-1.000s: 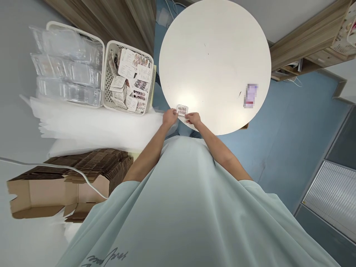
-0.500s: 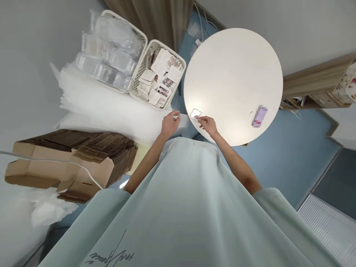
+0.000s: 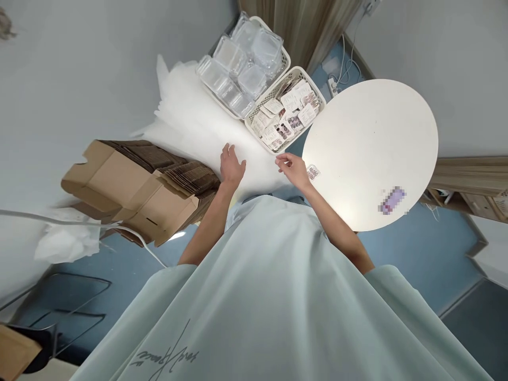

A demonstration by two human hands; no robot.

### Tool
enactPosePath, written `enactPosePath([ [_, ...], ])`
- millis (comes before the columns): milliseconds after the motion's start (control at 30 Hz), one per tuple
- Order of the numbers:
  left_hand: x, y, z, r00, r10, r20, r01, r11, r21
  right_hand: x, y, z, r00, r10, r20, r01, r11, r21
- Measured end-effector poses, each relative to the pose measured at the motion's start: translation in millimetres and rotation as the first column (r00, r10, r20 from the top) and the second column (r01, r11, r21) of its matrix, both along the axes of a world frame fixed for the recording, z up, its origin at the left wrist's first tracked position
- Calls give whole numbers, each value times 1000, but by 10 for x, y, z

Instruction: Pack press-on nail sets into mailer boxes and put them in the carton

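Note:
Over the white foam sheets [image 3: 190, 106], my left hand [image 3: 232, 166] is open, its fingers spread and nothing in them. To its right, my right hand [image 3: 292, 169] hovers between the sheets and the round white table [image 3: 373, 143]. Its fingers are loosely bent, with a gap to the thumb and no object visible in them. Close beside that wrist, a small clear pack [image 3: 313, 172] with rows of reddish pieces, like false nails, lies at the table's left edge. A white basket [image 3: 254, 129] of similar cards and packs stands just beyond my hands.
Another basket [image 3: 286, 58] holds several clear plastic boxes [image 3: 252, 79]. Folded cardboard boxes [image 3: 135, 185] are stacked at left, with a white cable [image 3: 123, 227] crossing in front. A blurred purple item [image 3: 392, 200] lies on the table's right side. A power strip [image 3: 332, 87] sits behind.
My view has turned left. My right hand has left the small pack at the table edge and moved left, off the table. My left hand has moved left over the foam sheets and spread its fingers.

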State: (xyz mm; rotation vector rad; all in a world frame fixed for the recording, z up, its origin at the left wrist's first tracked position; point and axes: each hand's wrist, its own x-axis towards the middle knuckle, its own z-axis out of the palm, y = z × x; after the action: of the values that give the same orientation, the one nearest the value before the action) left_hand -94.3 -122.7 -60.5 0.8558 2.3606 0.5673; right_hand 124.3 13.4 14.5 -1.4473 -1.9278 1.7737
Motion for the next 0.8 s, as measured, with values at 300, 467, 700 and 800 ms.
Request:
enactPosePath([
  [300, 35, 26, -22, 992, -82, -100, 74, 994, -83, -144, -193, 76, 995, 76, 63, -79, 996, 43],
  [467, 55, -33, 97, 988, -81, -128, 76, 996, -42, -123, -201, 88, 988, 124, 92, -131, 988, 80],
  [700, 374, -301, 574, 989, -29, -148, 64, 969, 239, -197, -235, 85, 997, 82, 11, -83, 985, 152],
  [800, 590, -383, 810, 981, -38, -191, 105, 928, 357, -169, -255, 130, 997, 36, -71, -25, 988, 150],
])
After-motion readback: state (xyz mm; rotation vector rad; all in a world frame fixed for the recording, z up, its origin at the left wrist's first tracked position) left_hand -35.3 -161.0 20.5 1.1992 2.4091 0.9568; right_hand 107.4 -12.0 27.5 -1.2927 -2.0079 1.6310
